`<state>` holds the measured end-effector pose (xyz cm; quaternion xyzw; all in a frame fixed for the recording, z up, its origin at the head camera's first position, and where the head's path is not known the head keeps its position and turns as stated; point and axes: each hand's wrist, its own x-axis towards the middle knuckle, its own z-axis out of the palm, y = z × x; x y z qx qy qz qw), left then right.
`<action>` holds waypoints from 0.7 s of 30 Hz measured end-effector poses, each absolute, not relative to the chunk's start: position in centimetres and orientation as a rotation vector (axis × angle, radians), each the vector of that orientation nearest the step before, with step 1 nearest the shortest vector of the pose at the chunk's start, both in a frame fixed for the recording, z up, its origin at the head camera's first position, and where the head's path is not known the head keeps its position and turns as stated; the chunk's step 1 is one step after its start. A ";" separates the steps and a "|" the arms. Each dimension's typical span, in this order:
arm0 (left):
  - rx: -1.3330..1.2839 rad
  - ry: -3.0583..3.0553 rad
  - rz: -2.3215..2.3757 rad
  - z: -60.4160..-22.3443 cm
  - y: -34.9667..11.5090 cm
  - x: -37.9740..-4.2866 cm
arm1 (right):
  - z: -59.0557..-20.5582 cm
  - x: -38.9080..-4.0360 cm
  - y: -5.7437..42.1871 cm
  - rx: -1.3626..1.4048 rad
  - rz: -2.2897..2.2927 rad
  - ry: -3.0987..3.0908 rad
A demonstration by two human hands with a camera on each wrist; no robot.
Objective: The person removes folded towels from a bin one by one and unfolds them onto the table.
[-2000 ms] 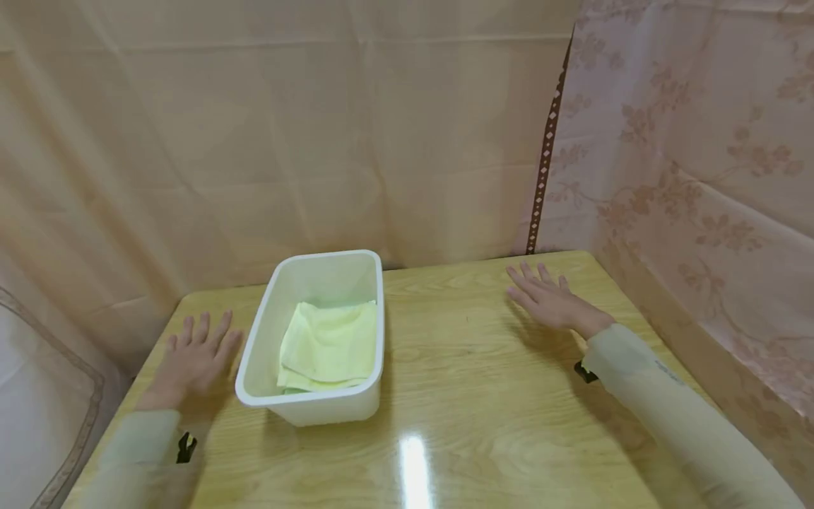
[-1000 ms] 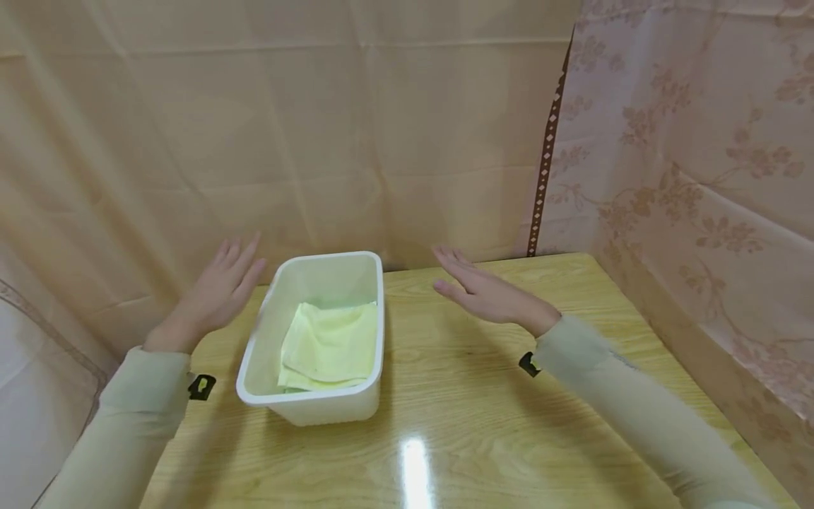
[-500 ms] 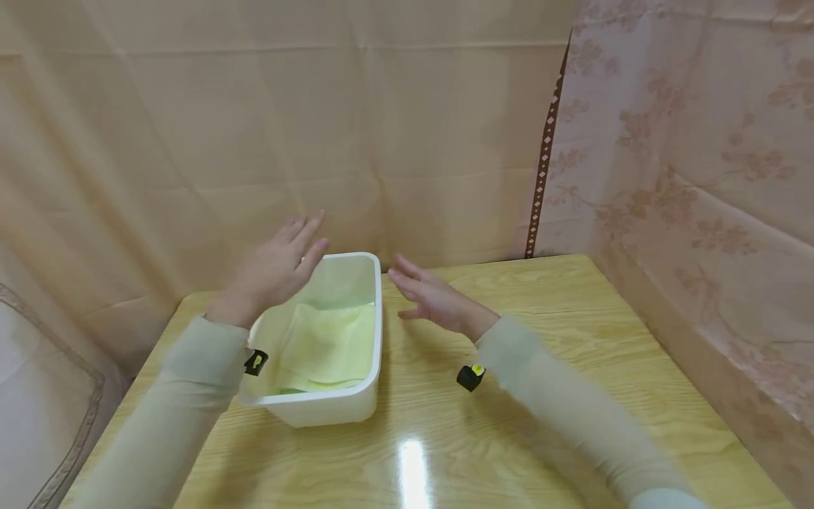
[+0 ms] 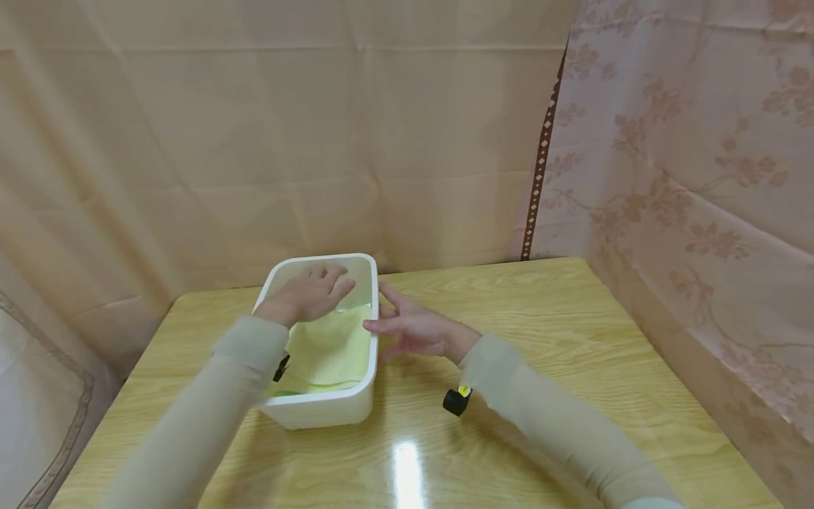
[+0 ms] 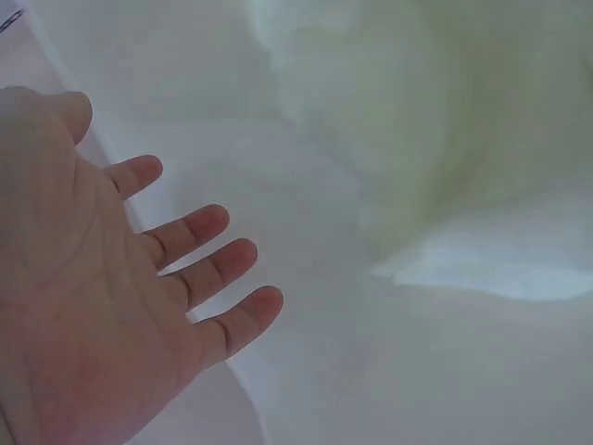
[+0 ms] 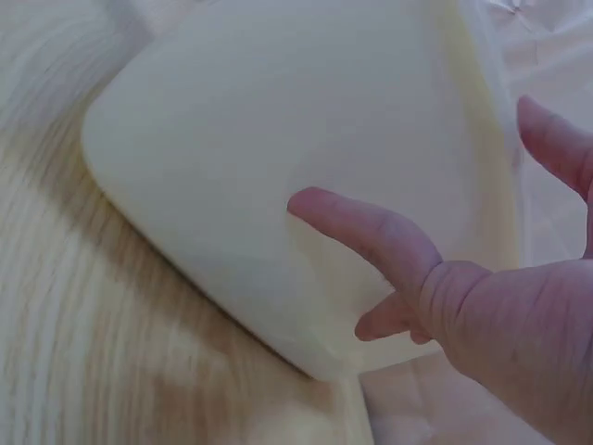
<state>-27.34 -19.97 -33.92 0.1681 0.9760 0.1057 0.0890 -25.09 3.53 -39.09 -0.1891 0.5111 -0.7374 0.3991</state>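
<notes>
A white plastic bin [image 4: 321, 411] stands on the table, with a folded pale yellow cloth [image 4: 327, 353] inside; a strip of green shows under its near edge. My left hand [image 4: 311, 293] reaches in over the far part of the bin. In the left wrist view its fingers are spread and loosely bent, apart from the cloth [image 5: 389, 120], with nothing in them. My right hand [image 4: 413, 329] is at the bin's right side. Its thumb is at the rim, and in the right wrist view the other fingers lie out along the outer wall [image 6: 232, 158].
The wooden table [image 4: 496, 424] extends to the right of the bin. A beige curtain [image 4: 445, 141] hangs behind it, and a pink floral one [image 4: 699, 177] closes off the right side. White fabric [image 4: 38, 410] hangs on the left.
Both hands have moved in from the table's two sides. The left came over and down into the bin, the right reached its right wall. The bin stayed about where it was.
</notes>
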 end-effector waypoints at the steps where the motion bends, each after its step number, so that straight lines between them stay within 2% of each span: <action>1: 0.496 2.885 0.297 -34.3 -19.8 -27.5 | -39.2 -25.1 3.5 -0.482 -1.863 1.288; 10: 0.441 2.726 0.145 -37.3 -18.5 -29.2 | -39.7 -24.8 3.3 -0.476 -1.859 1.295; 15: 0.434 2.673 0.065 -36.9 -17.5 -28.5 | -40.0 -24.7 3.4 -0.486 -1.875 1.295; 21: 0.298 2.604 0.046 -37.4 -17.3 -27.8 | -40.2 -24.3 3.5 -0.493 -1.881 1.273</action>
